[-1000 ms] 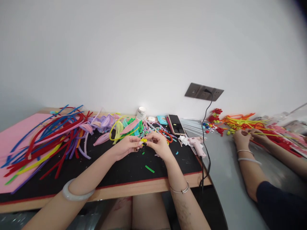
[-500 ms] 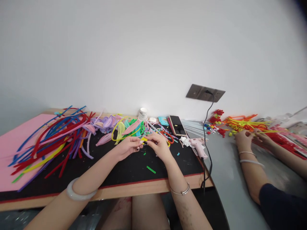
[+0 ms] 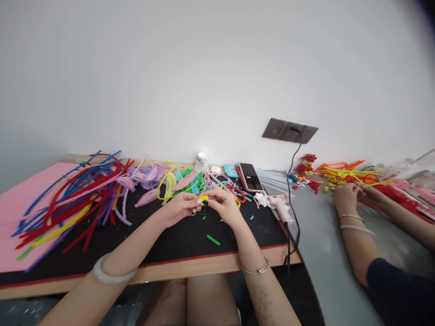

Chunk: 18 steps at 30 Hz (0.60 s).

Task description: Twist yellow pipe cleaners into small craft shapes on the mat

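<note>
Above the black mat (image 3: 183, 244) my two hands meet at the fingertips around a small piece of yellow pipe cleaner (image 3: 203, 198). My left hand (image 3: 180, 209) pinches it from one side; my right hand (image 3: 224, 206) pinches it from the other. Fingers cover much of the piece, so its full shape is hidden. A long yellow pipe cleaner (image 3: 159, 184) loops up behind the left hand, among pink, pale yellow and green bundles (image 3: 199, 180). A short green strip (image 3: 213, 240) lies on the mat below my hands.
Red, blue and purple pipe cleaners (image 3: 78, 194) spread over a pink sheet (image 3: 20, 203) on the left. A phone (image 3: 250, 177), a paper cup (image 3: 201, 161) and a corded pink glue gun (image 3: 280, 208) lie behind. At right, a co-worker's hands (image 3: 353, 194) work near orange and yellow stems.
The yellow piece is turned slightly between my fingertips and shows a little less. My hands stay in nearly the same place. The co-worker's hands have shifted slightly.
</note>
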Motion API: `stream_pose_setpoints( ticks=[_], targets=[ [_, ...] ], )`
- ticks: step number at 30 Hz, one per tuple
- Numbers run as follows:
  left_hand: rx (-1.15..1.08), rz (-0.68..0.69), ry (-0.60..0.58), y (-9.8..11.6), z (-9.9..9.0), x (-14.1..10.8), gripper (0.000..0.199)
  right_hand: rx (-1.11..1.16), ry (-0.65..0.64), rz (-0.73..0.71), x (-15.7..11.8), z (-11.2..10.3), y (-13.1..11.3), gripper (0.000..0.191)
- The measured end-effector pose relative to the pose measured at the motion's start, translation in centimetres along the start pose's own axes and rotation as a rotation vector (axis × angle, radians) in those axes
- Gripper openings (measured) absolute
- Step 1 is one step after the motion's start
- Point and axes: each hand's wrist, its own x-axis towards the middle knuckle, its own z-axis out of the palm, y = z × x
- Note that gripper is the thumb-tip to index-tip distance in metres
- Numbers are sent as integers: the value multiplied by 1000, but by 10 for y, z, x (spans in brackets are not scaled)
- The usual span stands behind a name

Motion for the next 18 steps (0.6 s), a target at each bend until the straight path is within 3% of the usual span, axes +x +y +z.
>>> stream_pose_setpoints(
  ticks=[18],
  targets=[
    [80,8,1,1,2,-2,25,47,-31,44,-2,-1,-4,21]
  ],
)
